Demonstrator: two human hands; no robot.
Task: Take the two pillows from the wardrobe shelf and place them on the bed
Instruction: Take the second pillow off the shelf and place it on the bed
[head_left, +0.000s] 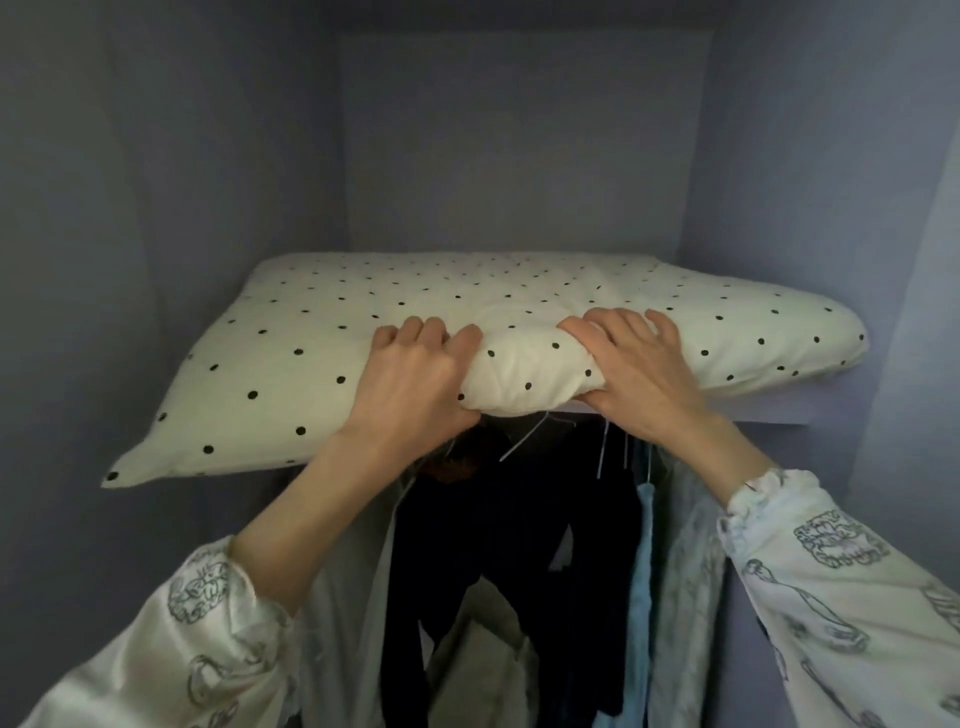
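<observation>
I see both hands clamped on the front edge of one pillow (363, 332), white with small black dots. My left hand (410, 379) sits at mid-frame, fingers curled over the top of the edge and thumb tucked beneath, bunching the fabric. My right hand (639, 369) lies just right of it, fingers spread over the top and the thumb under the same bulge of cloth. Between the two hands the pillow's edge puffs up into a rounded fold.

I can count only one pillow here; it lies flat on the wardrobe shelf (779, 410) across the middle of the frame, its lower left corner hanging out past the shelf front. I cannot tell whether a second one lies beneath it.

Two sleeves (841, 582), pale with grey line drawings, run in from the lower corners. Below the shelf, at bottom centre, hang clothes (467, 545): dark garments, one light blue piece, some pale ones, on thin wire hangers (519, 441).
</observation>
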